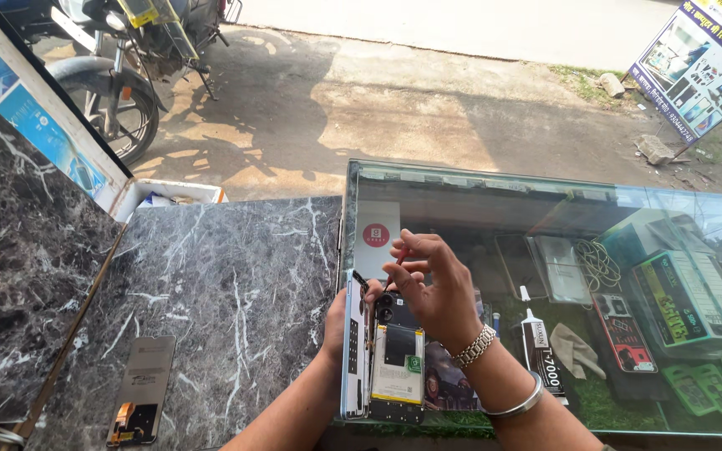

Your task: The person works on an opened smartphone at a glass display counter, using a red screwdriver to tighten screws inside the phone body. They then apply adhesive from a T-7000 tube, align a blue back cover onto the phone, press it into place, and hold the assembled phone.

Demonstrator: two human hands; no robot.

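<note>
The glass display counter [545, 179] bears an opened phone [394, 359]: back cover off, battery and board bare, screws seemingly not all out. The right hand [436, 288] pinches a red-handled screwdriver [398, 263] at the camera end; the left hand [338, 321] clasps the phone's edge. A detached screen [142, 391] lies well apart on the marble slab [227, 276]; 1 glue tube [538, 347] sits just beside the right wrist

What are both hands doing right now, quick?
Left hand: closed, holding the opened phone at its edge.
Right hand: closed, pinching a small red-handled tool over the phone.
</note>
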